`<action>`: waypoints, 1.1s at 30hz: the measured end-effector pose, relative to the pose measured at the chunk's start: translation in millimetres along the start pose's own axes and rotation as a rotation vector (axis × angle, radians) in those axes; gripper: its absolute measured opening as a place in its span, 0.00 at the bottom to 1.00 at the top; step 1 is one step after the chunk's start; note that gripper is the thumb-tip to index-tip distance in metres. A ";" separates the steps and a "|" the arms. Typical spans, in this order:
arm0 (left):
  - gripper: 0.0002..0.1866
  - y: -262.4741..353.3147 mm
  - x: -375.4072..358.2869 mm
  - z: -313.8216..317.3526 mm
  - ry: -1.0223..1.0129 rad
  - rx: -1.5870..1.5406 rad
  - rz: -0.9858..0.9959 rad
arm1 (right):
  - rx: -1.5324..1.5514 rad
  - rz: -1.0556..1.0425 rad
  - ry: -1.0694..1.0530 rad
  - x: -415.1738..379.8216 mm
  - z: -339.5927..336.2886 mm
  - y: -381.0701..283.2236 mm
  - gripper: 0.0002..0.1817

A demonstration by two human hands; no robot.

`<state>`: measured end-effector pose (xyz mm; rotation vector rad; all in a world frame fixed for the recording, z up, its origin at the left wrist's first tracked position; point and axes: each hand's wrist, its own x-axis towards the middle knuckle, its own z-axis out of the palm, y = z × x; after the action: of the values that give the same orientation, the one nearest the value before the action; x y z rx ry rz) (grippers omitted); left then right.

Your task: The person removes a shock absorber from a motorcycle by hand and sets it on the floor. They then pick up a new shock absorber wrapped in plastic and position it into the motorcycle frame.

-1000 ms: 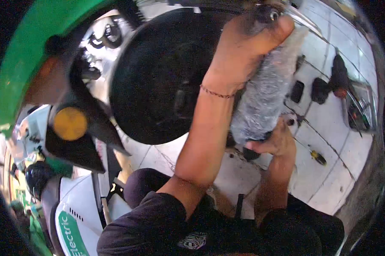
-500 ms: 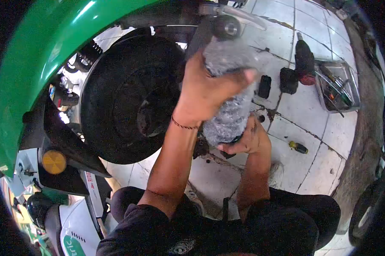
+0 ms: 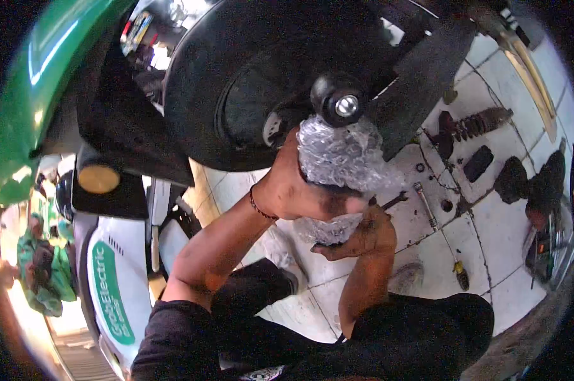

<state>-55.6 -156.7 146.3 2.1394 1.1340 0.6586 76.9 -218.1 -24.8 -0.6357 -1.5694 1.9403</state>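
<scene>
A shock absorber in clear bubble wrap (image 3: 341, 152) stands roughly upright before me, its black round end with a shiny metal bushing (image 3: 346, 105) sticking out at the top. My left hand (image 3: 309, 197) is wrapped around its middle, thumb across the front. Beneath it, my right hand (image 3: 366, 238) is closed around the lower end, where the wrap shows between both hands. The upper end overlaps the black scooter wheel (image 3: 217, 82) in this view. A dark spring shock absorber (image 3: 474, 126) lies on the floor to the right.
On the white tiled floor (image 3: 420, 260) lie a ratchet wrench (image 3: 425, 204), a yellow-handled screwdriver (image 3: 459, 270) and a black block (image 3: 479, 164). A tool tray (image 3: 553, 254) is at far right. The green and white scooter body (image 3: 112, 286) stands at left.
My view has tilted and shifted, so the wheel appears higher. The wrapped shock absorber sits lower in view, in front of the wheel's edge, and my hands are closer together on it.
</scene>
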 end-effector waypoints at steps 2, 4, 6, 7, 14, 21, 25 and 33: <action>0.32 4.2 -11.9 5.1 0.059 -0.241 -0.145 | 0.226 0.121 -0.027 1.9 4.3 -15.7 0.55; 0.34 8.9 -20.6 12.6 0.110 -0.370 -0.188 | 0.308 0.172 -0.002 3.8 5.2 -23.8 0.57; 0.35 12.9 -27.9 25.0 0.242 -0.857 -0.247 | 0.074 0.079 -0.054 -8.5 3.7 -22.9 0.56; 0.36 11.0 -29.6 27.7 0.310 -0.756 -0.166 | 0.065 0.067 -0.013 -18.8 4.1 -18.0 0.56; 0.37 -11.4 -83.1 30.4 0.580 -0.979 -0.057 | -0.506 -0.568 0.887 -41.2 1.0 -112.1 0.36; 0.37 -62.5 -133.0 76.3 0.582 -1.407 -0.119 | -1.160 -1.416 1.311 -73.7 3.4 -332.5 0.32; 0.37 -67.5 -135.6 98.0 0.644 -1.315 -0.213 | -1.419 -1.563 1.401 -118.2 16.1 -413.3 0.31; 0.38 -75.8 -163.6 145.4 0.510 -1.639 -0.241 | -1.540 -1.327 1.360 -141.4 3.3 -428.6 0.30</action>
<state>-81.8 -305.0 -29.8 0.4403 0.5625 1.3726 232.6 -248.7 397.8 -0.7467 -1.3804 -0.8386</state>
